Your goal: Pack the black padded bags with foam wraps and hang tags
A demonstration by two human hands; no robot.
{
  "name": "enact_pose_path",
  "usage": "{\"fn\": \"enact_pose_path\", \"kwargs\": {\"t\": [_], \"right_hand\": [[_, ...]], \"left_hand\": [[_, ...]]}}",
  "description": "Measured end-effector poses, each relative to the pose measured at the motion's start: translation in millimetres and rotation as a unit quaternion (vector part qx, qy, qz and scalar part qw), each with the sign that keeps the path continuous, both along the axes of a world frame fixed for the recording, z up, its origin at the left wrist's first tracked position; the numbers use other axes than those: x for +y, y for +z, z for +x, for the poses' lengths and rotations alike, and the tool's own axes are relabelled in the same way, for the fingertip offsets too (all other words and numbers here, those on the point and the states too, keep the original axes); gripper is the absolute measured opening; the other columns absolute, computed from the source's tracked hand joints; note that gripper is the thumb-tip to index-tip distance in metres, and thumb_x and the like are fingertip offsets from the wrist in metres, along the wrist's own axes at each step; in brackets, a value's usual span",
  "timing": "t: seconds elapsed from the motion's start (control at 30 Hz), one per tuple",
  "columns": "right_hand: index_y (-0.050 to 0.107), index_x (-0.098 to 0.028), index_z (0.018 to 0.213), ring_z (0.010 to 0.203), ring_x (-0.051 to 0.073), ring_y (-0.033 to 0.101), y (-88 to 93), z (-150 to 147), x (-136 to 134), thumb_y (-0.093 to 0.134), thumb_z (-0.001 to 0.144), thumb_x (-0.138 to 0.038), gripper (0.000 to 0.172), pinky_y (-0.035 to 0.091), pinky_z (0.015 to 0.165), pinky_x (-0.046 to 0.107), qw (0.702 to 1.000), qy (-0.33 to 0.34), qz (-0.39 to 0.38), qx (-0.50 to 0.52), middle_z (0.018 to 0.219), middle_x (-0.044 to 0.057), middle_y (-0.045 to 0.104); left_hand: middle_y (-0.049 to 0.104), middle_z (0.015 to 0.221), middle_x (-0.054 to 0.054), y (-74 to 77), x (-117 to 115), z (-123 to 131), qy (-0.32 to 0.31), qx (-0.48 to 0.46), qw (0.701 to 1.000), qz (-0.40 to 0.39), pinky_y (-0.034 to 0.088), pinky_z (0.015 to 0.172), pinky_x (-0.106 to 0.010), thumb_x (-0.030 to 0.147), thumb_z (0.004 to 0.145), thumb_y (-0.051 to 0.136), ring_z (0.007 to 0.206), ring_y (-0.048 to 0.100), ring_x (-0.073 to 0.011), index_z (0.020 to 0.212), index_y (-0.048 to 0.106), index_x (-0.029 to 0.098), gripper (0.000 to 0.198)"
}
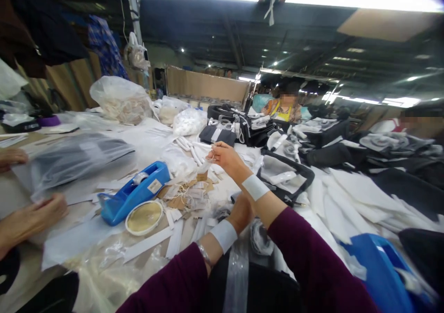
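My right hand (225, 158) is stretched forward over the pile of tags, thumb and fingers pinched together. From the pinch hangs a hang tag (202, 176), brown at its lower end. My left hand (242, 213) is bent down closer to me beside the black bag (256, 285); its fingers are hidden behind the wrist and forearm. A wide strip of clear plastic runs down the bag's front. Below the right hand lies a heap of tags (183, 193) with white strings. Both wrists wear a pale band.
Left of the tags are a blue tape dispenser (137, 190) and a round white-rimmed tub (144, 217). Another person's hands (38, 218) work at a plastic-wrapped dark item (83, 158). Black bags (291, 176) and white sheets (357, 202) are piled right; another blue dispenser (385, 271) sits near.
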State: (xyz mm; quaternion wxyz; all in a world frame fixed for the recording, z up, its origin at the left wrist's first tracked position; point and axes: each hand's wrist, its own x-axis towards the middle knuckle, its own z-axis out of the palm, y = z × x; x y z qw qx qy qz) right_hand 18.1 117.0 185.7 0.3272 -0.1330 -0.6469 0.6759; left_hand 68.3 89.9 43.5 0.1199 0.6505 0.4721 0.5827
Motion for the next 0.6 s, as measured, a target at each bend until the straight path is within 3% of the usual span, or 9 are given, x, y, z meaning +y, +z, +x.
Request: {"fn": "enact_pose_path", "kwargs": {"t": [0.1,0.23,0.3,0.43,0.6], "right_hand": [[0.045,-0.021,0.081,0.054,0.009,0.054,21.7,36,11,0.065,0.072,-0.029,0.023,0.044,0.055,0.021,0.999,-0.013,-0.011,0.029,0.057,-0.007,0.053],[0.044,-0.019,0.076,0.046,0.008,0.046,37.1,102,12,0.066,0.072,-0.022,0.023,0.037,0.045,0.019,1.000,-0.015,-0.025,0.000,0.052,-0.007,0.045],[0.044,-0.018,0.077,0.044,0.006,0.041,37.7,137,6,0.066,0.074,-0.021,0.022,0.031,0.041,0.016,0.999,0.000,-0.046,-0.026,0.054,-0.007,0.045],[0.044,-0.018,0.079,0.042,0.004,0.032,35.3,196,-7,0.063,0.080,-0.020,0.019,0.025,0.038,0.014,0.995,0.032,-0.087,-0.022,0.057,-0.007,0.042],[0.045,-0.017,0.078,0.040,0.003,0.031,20.3,226,-13,0.061,0.081,-0.018,0.017,0.022,0.036,0.013,0.994,0.028,-0.076,-0.073,0.055,-0.006,0.044]], "left_hand": [[0.065,0.110,-0.010,9.1,-1,-4,-0.015,-0.032,0.999,0.017,0.042,0.102,-0.046,0.014,0.085,0.055,0.112,0.055,-0.0234,0.099,0.066,0.016,0.018],[0.067,0.098,-0.010,18.4,0,-7,-0.054,-0.133,0.990,-0.002,0.051,0.072,-0.032,0.022,0.090,0.044,0.085,0.062,-0.0189,0.099,0.065,0.015,0.024],[0.067,0.096,-0.010,21.0,1,-8,-0.081,-0.190,0.978,-0.017,0.047,0.061,-0.026,0.033,0.093,0.042,0.074,0.061,-0.0152,0.102,0.064,0.014,0.030],[0.067,0.099,-0.010,27.8,-4,-10,-0.126,-0.274,0.953,-0.042,0.044,0.061,-0.024,0.047,0.092,0.047,0.071,0.057,-0.0125,0.111,0.062,0.014,0.041],[0.067,0.107,-0.014,43.8,-21,2,-0.223,-0.264,0.935,-0.085,0.045,0.072,-0.028,0.059,0.093,0.037,0.088,0.058,-0.0182,0.111,0.067,0.014,0.057]]}}
